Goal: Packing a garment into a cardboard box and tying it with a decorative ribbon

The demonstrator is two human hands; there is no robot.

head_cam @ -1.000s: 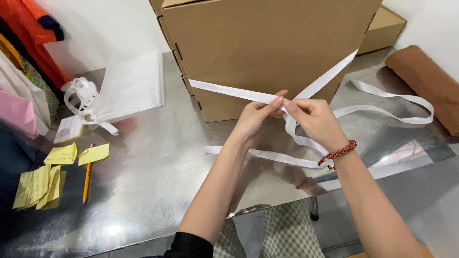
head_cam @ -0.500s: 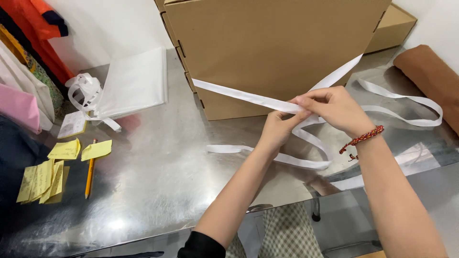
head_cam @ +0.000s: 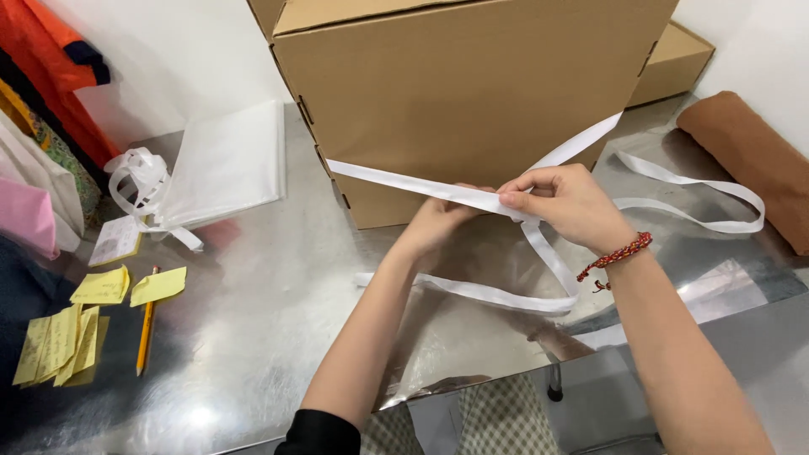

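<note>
White ribbon stretched across the front of the cardboard box on the metal table, loose loops trailing right. Pinched tight between right hand thumb and fingers. Left hand just beneath, fingers curled, apparently gripping the same strip, though partly hidden.

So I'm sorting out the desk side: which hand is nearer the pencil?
Left. The left hand pinches the white ribbon at the box front, closer to the pencil at far left; the right hand is farther right.
</note>
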